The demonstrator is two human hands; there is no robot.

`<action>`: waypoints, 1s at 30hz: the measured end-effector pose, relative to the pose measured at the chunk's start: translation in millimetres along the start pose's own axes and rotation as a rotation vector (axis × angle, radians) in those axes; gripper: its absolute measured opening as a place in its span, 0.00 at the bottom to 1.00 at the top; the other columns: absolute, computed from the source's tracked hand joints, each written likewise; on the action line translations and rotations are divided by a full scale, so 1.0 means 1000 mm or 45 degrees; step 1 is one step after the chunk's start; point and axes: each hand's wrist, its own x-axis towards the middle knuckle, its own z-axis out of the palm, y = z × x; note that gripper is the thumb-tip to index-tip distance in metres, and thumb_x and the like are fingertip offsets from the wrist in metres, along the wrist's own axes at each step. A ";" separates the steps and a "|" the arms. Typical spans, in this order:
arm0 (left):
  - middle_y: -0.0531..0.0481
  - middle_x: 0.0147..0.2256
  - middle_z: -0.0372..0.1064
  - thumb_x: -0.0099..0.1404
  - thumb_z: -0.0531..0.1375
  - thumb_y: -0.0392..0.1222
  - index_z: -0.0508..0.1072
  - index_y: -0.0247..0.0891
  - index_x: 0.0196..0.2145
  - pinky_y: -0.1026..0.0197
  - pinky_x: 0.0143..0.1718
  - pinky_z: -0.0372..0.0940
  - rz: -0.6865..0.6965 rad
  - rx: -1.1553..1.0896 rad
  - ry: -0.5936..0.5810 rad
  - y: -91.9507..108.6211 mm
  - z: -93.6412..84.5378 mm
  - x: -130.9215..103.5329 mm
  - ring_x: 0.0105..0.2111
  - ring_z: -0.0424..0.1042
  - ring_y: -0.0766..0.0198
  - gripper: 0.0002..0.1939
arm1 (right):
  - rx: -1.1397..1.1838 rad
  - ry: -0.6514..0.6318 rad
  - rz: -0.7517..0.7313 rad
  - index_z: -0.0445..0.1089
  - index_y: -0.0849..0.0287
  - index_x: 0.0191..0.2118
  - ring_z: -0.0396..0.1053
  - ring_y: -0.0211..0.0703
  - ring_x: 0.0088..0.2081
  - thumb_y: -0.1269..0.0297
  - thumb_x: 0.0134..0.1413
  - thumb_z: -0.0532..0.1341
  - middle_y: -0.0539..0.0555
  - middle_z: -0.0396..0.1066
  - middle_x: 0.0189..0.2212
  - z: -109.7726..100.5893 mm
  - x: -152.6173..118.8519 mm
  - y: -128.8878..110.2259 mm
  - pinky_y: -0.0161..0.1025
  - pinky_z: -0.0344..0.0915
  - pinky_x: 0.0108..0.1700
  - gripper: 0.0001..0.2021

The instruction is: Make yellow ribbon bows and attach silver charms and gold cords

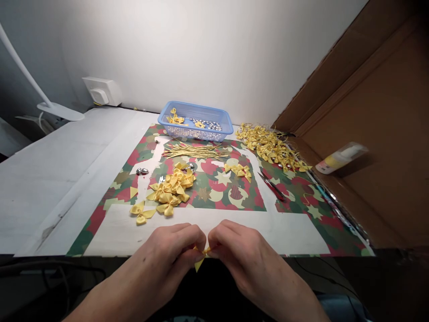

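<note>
A small yellow ribbon bow (199,264) is pinched between my two hands at the table's front edge, mostly covered by the fingers. My left hand (177,250) closes on its left side, thumb against fingertips. From the right, my right hand (234,250) pinches the same bow, its fingers curled. Beyond them lies a pile of yellow bows (174,183), with one loose bow (142,213) to its left. Silver bells (142,171) rest left of the pile. A bundle of gold cords (194,151) stretches across behind it.
A blue basket (196,107) holding bows and silver bells stands by the wall. Heaped at the back right are yellow bows with cords (268,143). Scissors (272,186) lie on the patterned sheet, right of centre. A plastic bottle (340,158) is near the cardboard wall (365,112).
</note>
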 end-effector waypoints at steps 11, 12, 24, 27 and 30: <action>0.57 0.30 0.66 0.71 0.51 0.30 0.61 0.42 0.30 0.63 0.33 0.59 -0.089 0.050 -0.098 -0.003 0.001 0.003 0.29 0.67 0.65 0.12 | -0.085 -0.034 -0.001 0.60 0.57 0.32 0.62 0.37 0.31 0.85 0.60 0.58 0.47 0.63 0.32 0.001 0.002 -0.002 0.33 0.55 0.31 0.14; 0.57 0.30 0.66 0.71 0.51 0.29 0.62 0.41 0.30 0.63 0.33 0.59 -0.089 0.032 -0.104 -0.003 0.001 0.003 0.30 0.67 0.65 0.12 | -0.084 -0.039 0.008 0.61 0.57 0.32 0.63 0.37 0.31 0.85 0.60 0.58 0.47 0.64 0.32 0.001 0.003 -0.002 0.33 0.55 0.32 0.14; 0.57 0.29 0.65 0.71 0.51 0.32 0.63 0.43 0.31 0.63 0.30 0.57 -0.131 0.023 -0.199 -0.014 0.000 0.001 0.28 0.63 0.64 0.11 | -0.010 -0.078 0.107 0.60 0.56 0.34 0.65 0.39 0.32 0.76 0.66 0.57 0.47 0.67 0.32 0.003 0.002 0.001 0.35 0.58 0.34 0.10; 0.58 0.30 0.63 0.72 0.49 0.32 0.60 0.43 0.31 0.63 0.31 0.56 -0.123 -0.020 -0.221 -0.014 -0.001 0.001 0.29 0.62 0.64 0.12 | 0.032 -0.069 0.083 0.59 0.56 0.34 0.64 0.39 0.32 0.78 0.66 0.55 0.47 0.66 0.32 0.003 0.001 0.001 0.35 0.58 0.34 0.10; 0.58 0.31 0.63 0.70 0.50 0.29 0.59 0.43 0.31 0.63 0.33 0.56 -0.106 -0.063 -0.242 -0.013 -0.004 0.001 0.31 0.62 0.64 0.12 | 0.067 -0.075 0.067 0.59 0.55 0.35 0.64 0.39 0.32 0.78 0.65 0.53 0.47 0.66 0.32 0.005 0.000 0.003 0.35 0.58 0.35 0.10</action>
